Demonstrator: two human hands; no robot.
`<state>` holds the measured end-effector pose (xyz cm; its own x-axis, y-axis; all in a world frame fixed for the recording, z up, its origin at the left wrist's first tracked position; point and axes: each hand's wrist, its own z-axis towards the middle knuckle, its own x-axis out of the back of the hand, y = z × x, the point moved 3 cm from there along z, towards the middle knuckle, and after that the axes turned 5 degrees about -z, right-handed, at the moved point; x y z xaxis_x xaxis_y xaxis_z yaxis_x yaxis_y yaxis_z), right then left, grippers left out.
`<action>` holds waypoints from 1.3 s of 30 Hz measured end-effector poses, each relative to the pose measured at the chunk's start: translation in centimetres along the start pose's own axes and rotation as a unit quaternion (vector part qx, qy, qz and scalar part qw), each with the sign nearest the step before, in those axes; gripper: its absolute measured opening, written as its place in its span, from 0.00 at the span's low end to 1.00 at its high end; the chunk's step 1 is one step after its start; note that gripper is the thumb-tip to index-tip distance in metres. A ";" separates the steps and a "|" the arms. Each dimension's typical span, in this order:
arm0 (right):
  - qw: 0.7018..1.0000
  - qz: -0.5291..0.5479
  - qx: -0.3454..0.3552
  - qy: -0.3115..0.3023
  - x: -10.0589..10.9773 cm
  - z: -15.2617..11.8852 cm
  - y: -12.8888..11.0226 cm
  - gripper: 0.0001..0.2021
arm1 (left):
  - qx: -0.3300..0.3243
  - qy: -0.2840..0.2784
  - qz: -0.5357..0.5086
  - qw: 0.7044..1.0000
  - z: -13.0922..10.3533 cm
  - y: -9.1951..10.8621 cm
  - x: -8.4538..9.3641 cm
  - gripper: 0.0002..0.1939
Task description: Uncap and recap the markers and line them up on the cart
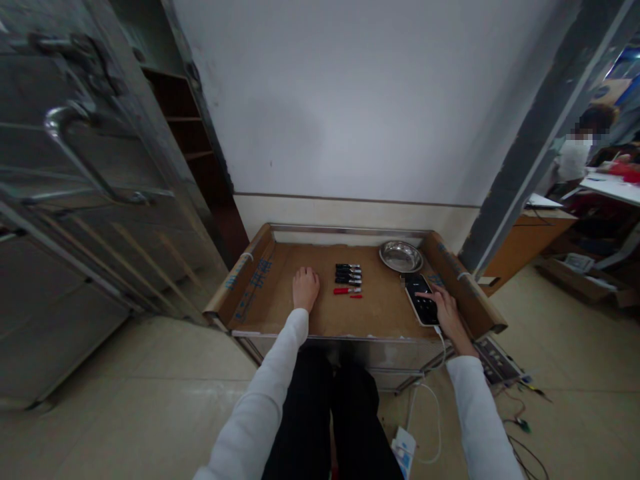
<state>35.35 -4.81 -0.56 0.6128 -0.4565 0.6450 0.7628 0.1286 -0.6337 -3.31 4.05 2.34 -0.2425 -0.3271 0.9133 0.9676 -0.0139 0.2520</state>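
Note:
My left hand [305, 288] rests palm down on the brown cardboard [280, 317] lining a cart top, with nothing seen in it. Just right of it lie several short black pen-like pieces [345, 274] with silvery ends, lined up in a row. Below them is a similar red piece [342, 291] and a small thin red piece [356, 297]. My right hand [445, 310] reaches over a phone [423, 303], its index finger stretched out to the lit dark screen. The phone lies on the cardboard with a white cable [439, 331] plugged in.
A round metal dish [401, 256] stands at the back right of the cart. Raised cardboard flaps [463, 287] edge both sides. A metal door with a handle [95, 160] is at left. White cable and wires [525, 443] trail on the floor. Another person [575, 157] is at far right.

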 end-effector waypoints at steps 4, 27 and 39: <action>0.997 0.050 -0.025 0.061 0.6 -0.1 0.4 0.31 | -0.001 -0.004 -0.003 1.000 0.0 0.0 0.0 0.13; 0.995 0.063 -0.034 0.074 0.9 -1.0 0.2 0.21 | -0.002 -0.004 0.009 1.000 -0.1 0.1 0.1 0.13; 0.993 0.061 -0.038 0.096 1.5 -1.1 -0.7 0.26 | 0.000 -0.003 -0.002 1.000 -0.1 0.1 -0.1 0.14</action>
<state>35.51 -6.62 0.41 0.6429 -0.6022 0.4733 0.6636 0.1295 -0.7368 -3.19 4.01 2.24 -0.2459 -0.3218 0.9143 0.9668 -0.0141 0.2551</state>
